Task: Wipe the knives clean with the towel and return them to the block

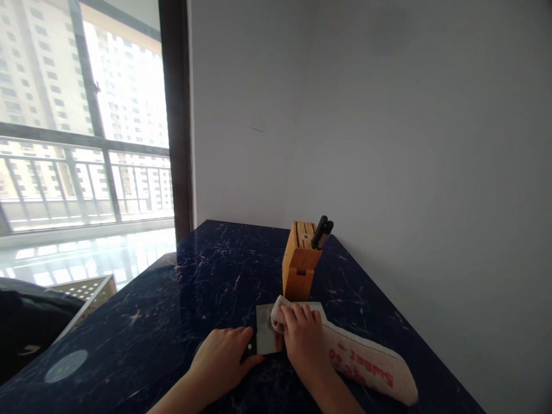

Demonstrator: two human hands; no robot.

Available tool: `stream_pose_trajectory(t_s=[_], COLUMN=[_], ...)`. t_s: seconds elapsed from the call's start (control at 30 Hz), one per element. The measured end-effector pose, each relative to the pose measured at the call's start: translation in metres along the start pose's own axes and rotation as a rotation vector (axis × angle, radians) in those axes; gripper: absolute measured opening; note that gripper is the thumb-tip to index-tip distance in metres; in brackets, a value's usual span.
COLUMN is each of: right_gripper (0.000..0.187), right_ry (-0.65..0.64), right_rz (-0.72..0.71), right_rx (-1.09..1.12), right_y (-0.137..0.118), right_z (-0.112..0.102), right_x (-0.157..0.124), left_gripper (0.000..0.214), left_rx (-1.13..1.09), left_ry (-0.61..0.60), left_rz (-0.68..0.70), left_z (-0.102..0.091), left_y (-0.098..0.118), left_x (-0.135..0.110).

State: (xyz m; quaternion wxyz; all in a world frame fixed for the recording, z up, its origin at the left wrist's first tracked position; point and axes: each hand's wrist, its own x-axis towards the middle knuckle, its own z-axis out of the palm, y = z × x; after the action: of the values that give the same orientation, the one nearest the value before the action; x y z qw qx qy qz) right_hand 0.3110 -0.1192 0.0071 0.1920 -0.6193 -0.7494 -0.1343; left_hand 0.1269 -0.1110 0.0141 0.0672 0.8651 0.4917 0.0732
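Note:
My left hand (223, 357) is closed around the dark handle of a cleaver (264, 330), whose broad shiny blade points right, low over the table. In my right hand (304, 342) is a bunched part of a pale pink towel (375, 362), pressed against the face of the blade. Red lettering marks the towel, and its long end lies on the tabletop to the right. My right hand and the towel hide part of the blade. Just beyond the blade stands a wooden knife block (297, 267), with black-handled tools (322, 232) in its right side.
A dark blue marble-patterned table (215, 270) reaches to the white wall (388, 172). On its left lies a round translucent disc (66, 366). Beside the table are a dark cloth item (34, 322) and a pale perforated frame (95, 293). Windows (86, 115) fill the left.

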Motion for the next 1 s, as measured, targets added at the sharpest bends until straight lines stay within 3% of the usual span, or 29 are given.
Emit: stream_pose_trajectory(t_s=[0.17, 0.4, 0.63, 0.87, 1.0], right_gripper=[0.031, 0.033, 0.039, 0.034, 0.033], right_ry=[-0.025, 0.033, -0.043, 0.019, 0.018], right_rz=[-0.123, 0.1, -0.136, 0.081, 0.046], right_rx=[0.093, 0.001, 0.168, -0.017, 0.002], right_y=[-0.014, 0.013, -0.014, 0.012, 0.004], right_z=[-0.002, 0.0, -0.01, -0.004, -0.001], right_x=[-0.002, 0.0, -0.009, -0.005, -0.004], left_gripper=[0.039, 0.038, 0.035, 0.038, 0.039], left_rx=[0.006, 0.021, -0.001, 0.012, 0.016], left_ry=[0.004, 0.036, -0.001, -0.012, -0.019], left_rz=[0.008, 0.019, 0.02, -0.007, -0.01], left_z=[0.001, 0.005, 0.001, 0.0, 0.001], left_y=[0.001, 0.003, 0.005, 0.008, 0.007], left_x=[0.0, 0.001, 0.0, -0.001, 0.0])
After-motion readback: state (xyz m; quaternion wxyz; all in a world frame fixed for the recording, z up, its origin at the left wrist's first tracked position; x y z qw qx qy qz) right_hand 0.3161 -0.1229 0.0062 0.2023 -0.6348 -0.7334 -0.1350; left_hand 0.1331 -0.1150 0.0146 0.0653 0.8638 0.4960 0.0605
